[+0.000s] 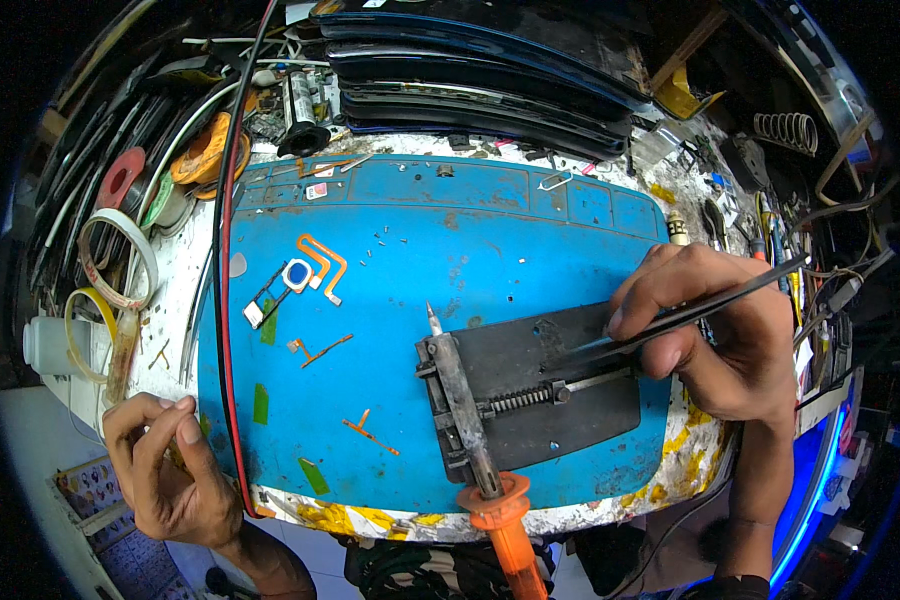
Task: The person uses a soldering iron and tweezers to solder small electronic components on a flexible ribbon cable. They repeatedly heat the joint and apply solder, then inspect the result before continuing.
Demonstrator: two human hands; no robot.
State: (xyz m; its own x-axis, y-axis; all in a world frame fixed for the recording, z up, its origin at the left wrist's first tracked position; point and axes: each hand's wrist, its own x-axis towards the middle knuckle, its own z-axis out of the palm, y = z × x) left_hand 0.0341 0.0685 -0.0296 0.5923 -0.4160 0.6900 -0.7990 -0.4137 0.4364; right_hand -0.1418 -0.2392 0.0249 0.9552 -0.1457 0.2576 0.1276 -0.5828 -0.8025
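My right hand (735, 330) pinches dark tweezers (715, 305), their tips pointing down-left over a black spring-loaded board holder (560, 440). Across the holder's left end lies a soldering iron (460, 400) with an orange handle, its pointed tip toward the far side. At the mat's near left edge, my left hand (175, 470) is raised with curled fingers, thumb and forefinger tips close together; anything between them is too small to make out. On the blue mat (420, 270) are an orange flex cable (322, 268), a small part with a blue centre (295, 274) and thin flex strips (322, 350).
A red and black cable pair (228, 300) crosses the mat's left side. Tape rolls (118, 258) and solder spools stand at left. Stacked dark panels (480, 80) line the back. Tools and wires (770, 230) crowd the right. Green tape pieces (261, 403) stick to the mat.
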